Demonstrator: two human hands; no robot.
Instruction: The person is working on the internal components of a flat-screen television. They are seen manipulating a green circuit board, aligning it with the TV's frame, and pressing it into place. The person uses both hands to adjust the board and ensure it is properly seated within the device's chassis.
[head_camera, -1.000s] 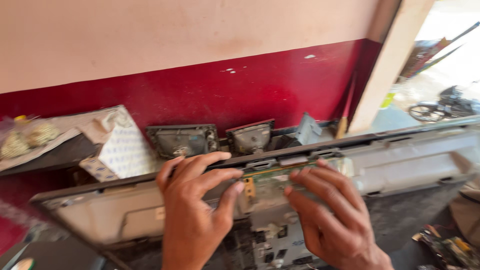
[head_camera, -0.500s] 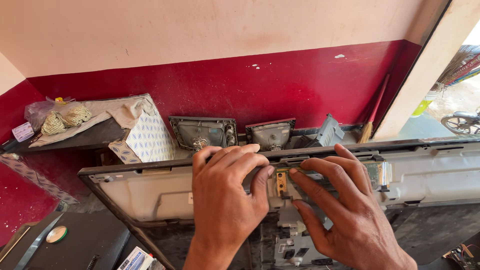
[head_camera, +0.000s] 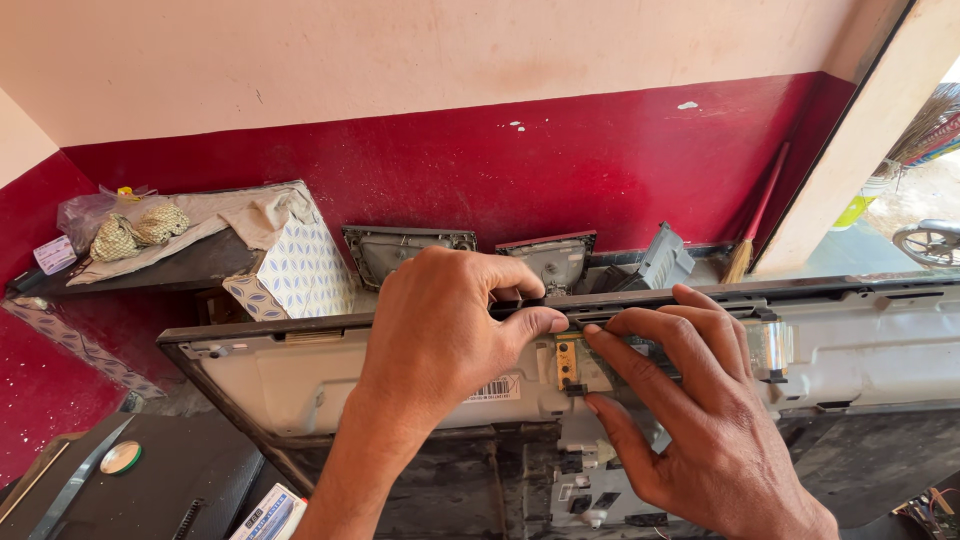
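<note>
Panel (head_camera: 330, 370) edge — left hand (head_camera: 440, 330), right hand (head_camera: 690, 420) pinching.

My bare left hand (head_camera: 435, 330) with no ring or glove, short trimmed nails, my bare right hand (head_camera: 700, 420) likewise unadorned, both forearms uncovered, no sleeve, no wristwatch

Patterned box (head_camera: 295, 272), broom (head_camera: 752, 235), tape roll (head_camera: 120, 457)
</note>
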